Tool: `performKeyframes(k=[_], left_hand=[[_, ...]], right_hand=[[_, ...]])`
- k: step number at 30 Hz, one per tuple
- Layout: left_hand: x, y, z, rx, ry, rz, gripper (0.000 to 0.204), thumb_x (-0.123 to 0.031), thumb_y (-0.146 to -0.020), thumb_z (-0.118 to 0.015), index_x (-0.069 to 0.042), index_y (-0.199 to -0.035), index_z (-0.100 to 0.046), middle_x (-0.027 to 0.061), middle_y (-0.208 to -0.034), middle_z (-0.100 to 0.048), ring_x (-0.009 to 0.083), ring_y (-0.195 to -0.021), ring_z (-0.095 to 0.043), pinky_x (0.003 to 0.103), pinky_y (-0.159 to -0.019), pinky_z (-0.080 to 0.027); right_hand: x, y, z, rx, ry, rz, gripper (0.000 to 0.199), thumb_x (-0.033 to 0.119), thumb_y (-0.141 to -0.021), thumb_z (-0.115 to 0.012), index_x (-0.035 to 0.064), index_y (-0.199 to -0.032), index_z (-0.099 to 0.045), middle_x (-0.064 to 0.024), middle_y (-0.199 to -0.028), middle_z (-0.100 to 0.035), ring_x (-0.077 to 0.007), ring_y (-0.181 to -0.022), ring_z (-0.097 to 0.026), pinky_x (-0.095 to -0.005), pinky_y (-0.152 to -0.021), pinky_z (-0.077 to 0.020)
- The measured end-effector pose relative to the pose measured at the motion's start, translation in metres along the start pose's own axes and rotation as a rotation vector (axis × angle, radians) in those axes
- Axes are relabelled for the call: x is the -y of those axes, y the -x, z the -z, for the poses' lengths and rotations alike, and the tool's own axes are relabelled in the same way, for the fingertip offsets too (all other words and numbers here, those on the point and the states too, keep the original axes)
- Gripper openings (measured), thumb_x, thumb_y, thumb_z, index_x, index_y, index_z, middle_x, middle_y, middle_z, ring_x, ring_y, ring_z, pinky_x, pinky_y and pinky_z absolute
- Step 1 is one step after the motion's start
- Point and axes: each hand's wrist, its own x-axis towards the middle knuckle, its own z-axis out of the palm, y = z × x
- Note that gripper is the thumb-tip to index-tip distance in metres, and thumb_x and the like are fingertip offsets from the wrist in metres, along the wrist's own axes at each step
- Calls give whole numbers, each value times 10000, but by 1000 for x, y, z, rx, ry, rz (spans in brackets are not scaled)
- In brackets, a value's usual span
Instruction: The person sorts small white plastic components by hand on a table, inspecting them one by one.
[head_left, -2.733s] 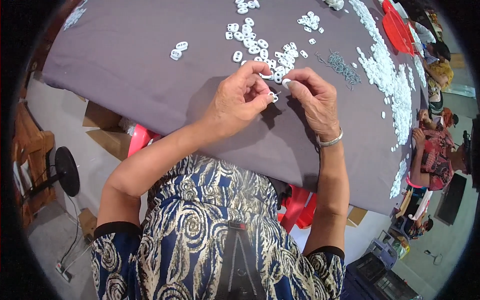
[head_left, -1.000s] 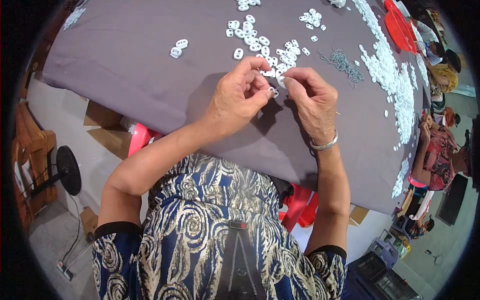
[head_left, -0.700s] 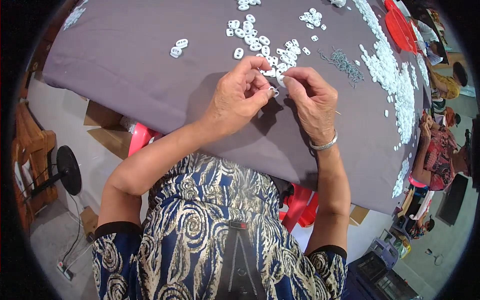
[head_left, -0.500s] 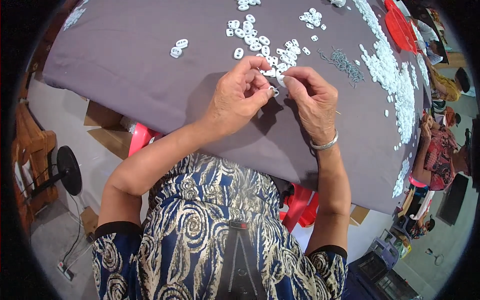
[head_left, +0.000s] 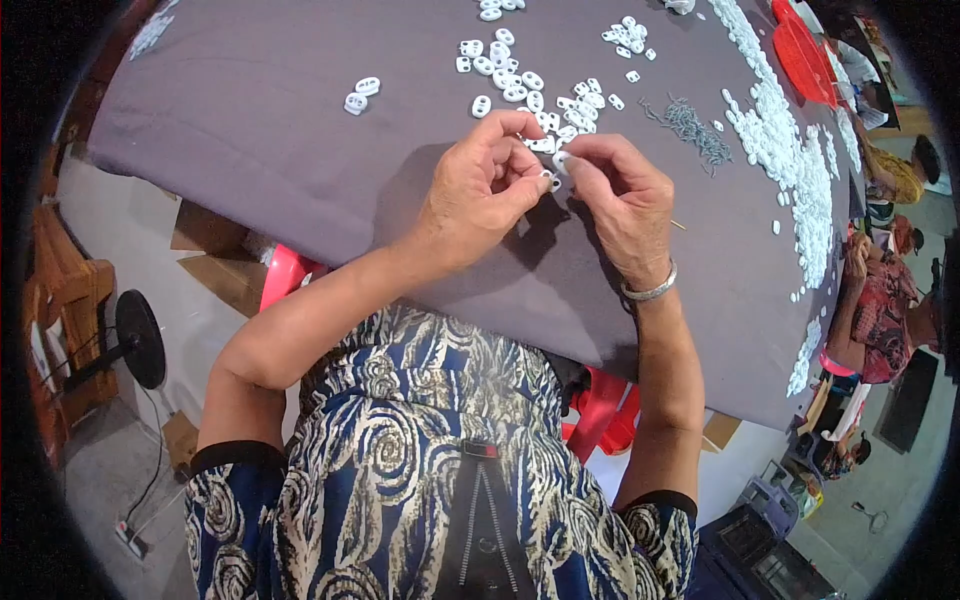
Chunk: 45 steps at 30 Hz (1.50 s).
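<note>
My left hand [head_left: 480,190] and my right hand [head_left: 620,200] meet fingertip to fingertip over a table covered in grey cloth [head_left: 300,120]. Between them they pinch a small white plastic piece [head_left: 553,170], partly hidden by the fingers. A silver bracelet [head_left: 648,292] circles my right wrist. Just beyond my fingers lies a loose cluster of white plastic pieces [head_left: 520,85] with oval holes. A small heap of thin metal springs [head_left: 692,125] lies to the right of the cluster.
A long band of white pieces [head_left: 790,160] runs down the table's right side, with a red tray [head_left: 805,55] at the far right corner. Two white pieces [head_left: 360,95] lie apart on the left. Other people [head_left: 880,310] sit at right. A fan [head_left: 135,340] stands lower left.
Both hands have shifted slightly away from me toward the cluster, and stay pinched together on a small white piece; little else differs.
</note>
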Motion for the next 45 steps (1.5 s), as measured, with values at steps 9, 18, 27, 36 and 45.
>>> performKeyframes(k=[9,18,27,36,45], left_hand=[[4,1,1,-12,17,-20,341,32,-846,-607,-44,-1151,-475,-27,-766,-536,25,-666,-498,193,-589,-429],[-4,1,1,-48,73,20,335,35,-847,-608,-22,-1152,-481,-16,-781,-562,27,-674,-523,190,-585,-440],[-5,2,3,-33,90,62,269,31,-875,-581,-7,-1130,-507,5,-824,-618,42,-728,-570,197,-646,-462],[-14,-1,11,76,111,138,263,-91,-938,-575,-12,-1181,-516,-7,-852,-593,53,-772,-536,202,-716,-441],[-9,-4,11,55,135,125,308,-47,-911,-603,-8,-1194,-488,3,-827,-618,52,-759,-570,206,-692,-469]], right_hand=[[-3,0,-2,41,153,140,80,-6,-869,-615,-14,-936,-659,8,-810,-627,-40,-679,-554,-185,-596,-452],[-5,0,-3,44,181,207,181,19,-794,-697,-1,-970,-663,-35,-782,-609,-82,-663,-566,-229,-589,-461],[0,1,-5,41,386,373,303,-18,-697,-753,0,-981,-648,-34,-780,-585,-82,-626,-538,-218,-588,-455],[-2,2,-4,13,397,453,319,-30,-681,-716,50,-986,-666,-35,-701,-565,-101,-557,-532,-245,-519,-458],[-3,0,-6,50,451,500,343,-26,-686,-704,52,-1015,-645,-34,-712,-539,-117,-560,-524,-255,-516,-456]])
